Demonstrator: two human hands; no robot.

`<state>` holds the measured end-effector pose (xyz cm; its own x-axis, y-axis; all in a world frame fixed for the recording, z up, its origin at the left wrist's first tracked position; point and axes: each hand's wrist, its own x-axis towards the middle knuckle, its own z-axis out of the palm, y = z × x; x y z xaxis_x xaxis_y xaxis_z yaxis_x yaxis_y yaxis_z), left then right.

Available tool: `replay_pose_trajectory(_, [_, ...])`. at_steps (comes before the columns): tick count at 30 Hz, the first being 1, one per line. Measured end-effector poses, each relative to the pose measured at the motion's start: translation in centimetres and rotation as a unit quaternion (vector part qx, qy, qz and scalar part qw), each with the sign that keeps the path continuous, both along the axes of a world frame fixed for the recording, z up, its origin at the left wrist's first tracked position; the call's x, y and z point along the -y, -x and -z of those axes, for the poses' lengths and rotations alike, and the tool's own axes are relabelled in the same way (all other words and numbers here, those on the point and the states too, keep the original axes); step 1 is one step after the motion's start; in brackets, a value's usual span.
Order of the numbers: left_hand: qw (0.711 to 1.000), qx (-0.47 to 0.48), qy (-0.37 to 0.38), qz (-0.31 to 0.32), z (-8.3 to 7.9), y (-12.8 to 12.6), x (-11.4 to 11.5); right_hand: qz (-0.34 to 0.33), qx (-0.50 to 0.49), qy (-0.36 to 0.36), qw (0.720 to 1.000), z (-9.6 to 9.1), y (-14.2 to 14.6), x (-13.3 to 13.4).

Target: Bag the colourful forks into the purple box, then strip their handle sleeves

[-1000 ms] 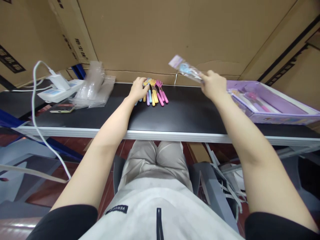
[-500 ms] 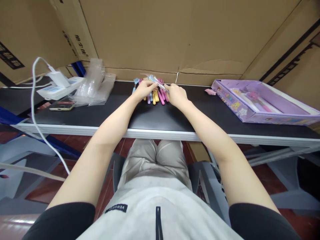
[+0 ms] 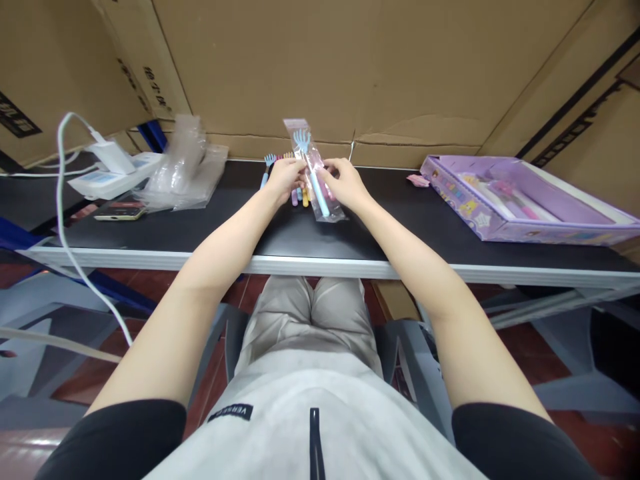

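Item 1: light-blue slim-handled fork point(image 3: 321, 199), qty 1, sitting inside a clear flat plastic sleeve point(image 3: 316, 160), ctr of frame, just above mid-ht. Tines pointing up-L, handle end slanting down-R.

Hands: L hand point(image 3: 287, 180) pinching sleeve's L edge btwn thumb & fingers; R hand point(image 3: 349, 185) pinching its R side, thumb in front. Some fingertips hiding behind hands/sleeve, so exact grip n/a.

Item 2: loose multicolour forks point(image 3: 305, 198), ctr, lying bunched under & beside L hand. Blue, pink & yellow tines showing above hand; purple, blue & yellow handles showing below. Qty unclear, partly covered.

Item 3: shallow purple printed cardboard tray point(image 3: 505, 231), R side of frame, holding pink & white wrapped pcs point(image 3: 515, 200).

Item 4: small crumpled pink packet point(image 3: 418, 181), lying just L of tray.

Item 5: heap of clear plastic bags point(image 3: 183, 173), L of ctr.

Item 6: white power strip point(image 3: 95, 185) w/ white charger block point(image 3: 115, 157) & white cable point(image 3: 61, 173), far L.

Item 7: flat dark-screened phone point(image 3: 120, 211), lying just below strip.

Base: black surface point(image 3: 400, 230) w/ silver front edge, carrying all loose items; brown cardboard panels point(image 3: 320, 73) standing behind, top of frame.
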<state>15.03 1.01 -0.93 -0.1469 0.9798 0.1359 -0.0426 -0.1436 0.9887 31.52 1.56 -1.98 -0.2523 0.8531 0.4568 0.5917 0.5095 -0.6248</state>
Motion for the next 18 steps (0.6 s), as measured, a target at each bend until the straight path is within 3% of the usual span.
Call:
replay_pose_trajectory(2, [1.000,0.022,0.003,0.003,0.1,0.0,-0.3,-0.030,-0.100,0.105,0.989,-0.1,0.1,0.4])
replay_pose_trajectory(5, [1.000,0.009,0.000,0.008,0.6,0.0,-0.9,-0.120,-0.203,0.271,0.933,-0.8,0.3,1.9])
replay_pose_trajectory(7, [0.999,-0.040,-0.022,-0.001,1.1,0.1,-1.5,-0.151,-0.239,0.321,0.904,-1.3,0.5,2.8])
replay_pose_trajectory(10, [0.977,-0.160,-0.135,-0.033,1.6,0.5,-2.0,-0.120,-0.288,0.324,0.893,-1.6,0.7,3.1])
replay_pose_trajectory(13, [0.925,-0.290,-0.245,-0.022,1.4,0.8,-1.4,-0.027,-0.353,0.267,0.896,-1.4,0.7,2.4])
replay_pose_trajectory(18, [0.865,-0.423,-0.262,0.064,1.0,0.2,0.3,0.079,-0.426,0.183,0.883,-1.5,-0.2,1.0])
